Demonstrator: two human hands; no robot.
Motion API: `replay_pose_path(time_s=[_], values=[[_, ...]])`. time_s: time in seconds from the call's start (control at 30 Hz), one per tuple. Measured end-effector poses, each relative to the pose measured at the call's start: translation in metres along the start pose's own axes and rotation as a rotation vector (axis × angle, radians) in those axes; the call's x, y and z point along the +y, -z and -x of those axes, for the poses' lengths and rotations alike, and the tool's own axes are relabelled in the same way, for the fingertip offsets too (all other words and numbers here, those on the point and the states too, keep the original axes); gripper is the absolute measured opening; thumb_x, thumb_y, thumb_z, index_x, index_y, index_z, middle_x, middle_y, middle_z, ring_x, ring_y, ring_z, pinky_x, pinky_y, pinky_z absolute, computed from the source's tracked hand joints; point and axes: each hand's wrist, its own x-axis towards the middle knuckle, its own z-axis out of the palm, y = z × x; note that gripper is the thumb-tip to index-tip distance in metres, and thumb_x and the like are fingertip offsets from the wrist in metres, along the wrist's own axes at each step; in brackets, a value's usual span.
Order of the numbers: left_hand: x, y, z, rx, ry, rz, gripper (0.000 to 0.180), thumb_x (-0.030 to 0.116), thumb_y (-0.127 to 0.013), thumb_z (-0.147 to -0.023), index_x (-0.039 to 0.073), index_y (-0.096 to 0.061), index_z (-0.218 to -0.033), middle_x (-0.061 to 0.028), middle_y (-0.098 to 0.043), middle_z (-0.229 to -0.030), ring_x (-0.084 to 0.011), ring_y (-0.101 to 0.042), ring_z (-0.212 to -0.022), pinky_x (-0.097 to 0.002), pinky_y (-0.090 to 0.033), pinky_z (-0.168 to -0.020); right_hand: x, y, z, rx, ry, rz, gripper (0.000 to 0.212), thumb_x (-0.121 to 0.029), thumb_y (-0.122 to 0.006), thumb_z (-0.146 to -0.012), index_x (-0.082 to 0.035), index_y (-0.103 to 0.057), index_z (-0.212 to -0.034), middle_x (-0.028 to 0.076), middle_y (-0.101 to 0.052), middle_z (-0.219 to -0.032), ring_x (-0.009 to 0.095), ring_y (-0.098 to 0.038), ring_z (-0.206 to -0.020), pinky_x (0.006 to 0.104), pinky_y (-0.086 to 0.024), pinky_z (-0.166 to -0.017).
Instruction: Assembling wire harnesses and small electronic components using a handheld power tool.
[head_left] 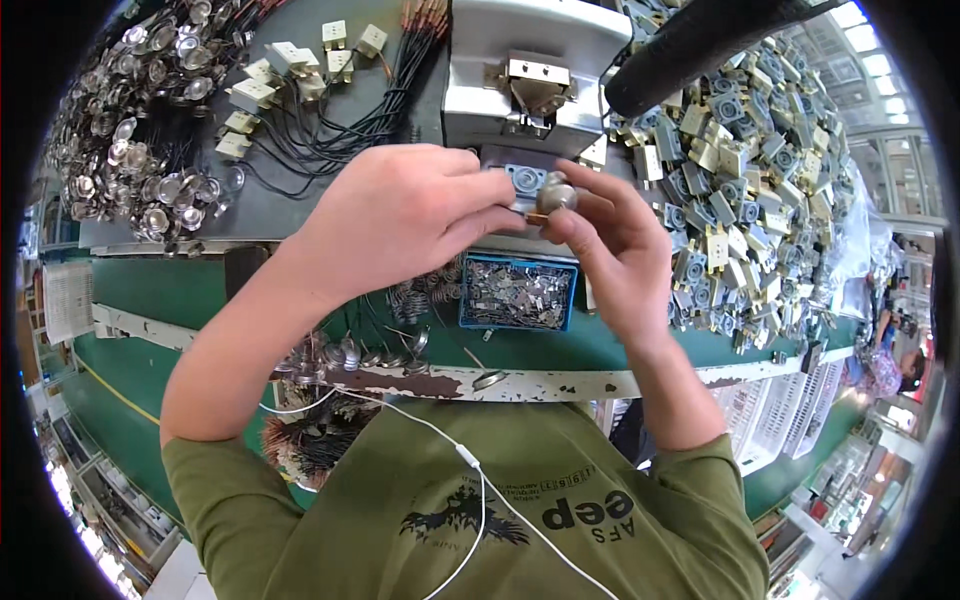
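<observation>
Both my hands meet over the near edge of the metal bench. The fingers of my left hand are pinched together, and what lies between them is hidden. Just beyond those fingertips is a blue-grey square block with a round face; whether I hold it or it rests there, I cannot tell. My right hand grips a rounded, shiny metal cap between thumb and fingers. A thin orange piece, perhaps a wire end, shows between the two hands.
Ahead stands a metal press fixture, with a black tube slanting in beside it. Similar blocks are heaped at right. Wired metal caps and white connectors lie at left. A blue tray of small metal parts sits below my hands.
</observation>
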Motion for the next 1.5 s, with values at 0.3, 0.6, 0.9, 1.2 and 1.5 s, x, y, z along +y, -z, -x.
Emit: replay_pose_path(time_s=[0.3, 0.6, 0.9, 1.2, 1.5], values=[[0.004, -0.002, 0.001, -0.144, -0.089, -0.25, 0.032, 0.035, -0.072, -0.09, 0.007, -0.056, -0.09, -0.0062, -0.064, -0.077, -0.0237, -0.068, -0.076, -0.0371, -0.053, -0.062, -0.029, 0.022, -0.037, -0.603, -0.013, 0.51, 0.035, -0.009, -0.07, -0.098, -0.001, -0.067, -0.132, 0.009, -0.074, -0.113, 0.012, -0.064, -0.1, 0.0316, -0.053, -0.09], [0.011, -0.004, 0.002, -0.081, -0.105, -0.125, 0.031, 0.029, -0.073, -0.091, 0.006, -0.054, -0.097, -0.0081, -0.063, -0.073, -0.0298, -0.068, -0.074, -0.0409, -0.053, -0.068, -0.014, 0.021, -0.01, -0.351, -0.038, 0.399, 0.041, -0.006, -0.073, -0.095, -0.003, -0.066, -0.135, 0.008, -0.074, -0.114, 0.014, -0.069, -0.1, 0.0313, -0.055, -0.091], [0.002, 0.01, -0.03, -0.18, 0.26, 0.153, 0.034, 0.023, -0.07, -0.094, 0.014, -0.066, -0.126, -0.0111, -0.074, -0.086, -0.0324, -0.071, -0.083, -0.0411, -0.056, -0.074, -0.034, 0.049, -0.017, 0.04, 0.389, 0.384, 0.04, -0.004, -0.058, -0.104, 0.005, -0.054, -0.143, 0.018, -0.069, -0.127, 0.017, -0.069, -0.105, 0.0302, -0.055, -0.087], [-0.011, -0.018, -0.03, -0.318, 0.302, -0.01, 0.032, 0.031, -0.067, -0.095, 0.015, -0.068, -0.122, -0.0099, -0.075, -0.088, -0.0339, -0.072, -0.087, -0.0449, -0.057, -0.075, -0.08, 0.053, -0.072, 0.389, 0.994, 0.27, 0.055, -0.016, -0.068, -0.098, 0.005, -0.045, -0.144, 0.024, -0.065, -0.118, 0.027, -0.066, -0.11, 0.0384, -0.056, -0.096], [-0.02, -0.034, -0.02, -0.133, 0.189, -0.028, 0.024, 0.032, -0.065, -0.098, 0.014, -0.064, -0.114, -0.0093, -0.072, -0.087, -0.0315, -0.071, -0.085, -0.0439, -0.056, -0.07, -0.09, 0.008, -0.108, 0.567, 0.921, 0.15, 0.059, -0.016, -0.074, -0.093, 0.005, -0.045, -0.14, 0.022, -0.067, -0.103, 0.023, -0.068, -0.089, 0.0342, -0.06, -0.081]])
